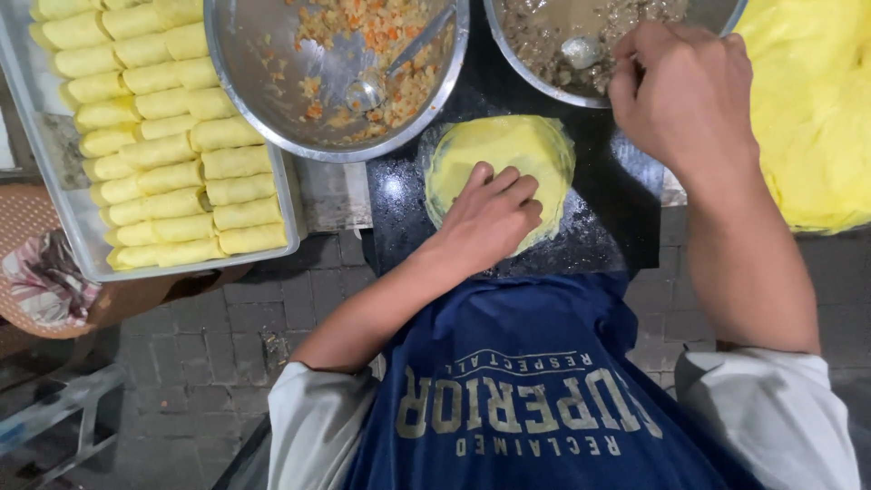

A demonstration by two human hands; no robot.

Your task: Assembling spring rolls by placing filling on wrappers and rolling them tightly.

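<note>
Right now the left hand (490,218) lies flat on a thin round yellow wrapper (499,159), its fingers (513,186) held close together and pressing down on the wrapper's lower half, at about 6 o'clock of the disc. The wrapper lies spread on a dark, wet-looking surface (599,236) straight ahead of the person, between two metal bowls and the person's blue shirt (517,381).

The right hand (685,91) reaches up to 1 o'clock, over the rim of the right metal bowl (535,73), which holds a brownish minced filling (544,32). Its fingers are curled together near a spoon (581,50) lying in that filling — whether they pinch its handle I cannot tell, since the hand hides it.

At 11 o'clock of the wrapper stands the left metal bowl (245,82), with an orange-flecked chopped filling (381,27) and a second spoon (372,86) resting in it. Farther out at 9 to 10 o'clock, a metal tray (54,181) carries rows of finished yellow rolls (172,145), packed side by side. At 3 o'clock, beside the right forearm, lies a heap of yellow wrappers (807,109) — touching the edge of the dark surface. Below it all a grey brick floor (209,345) shows.
</note>
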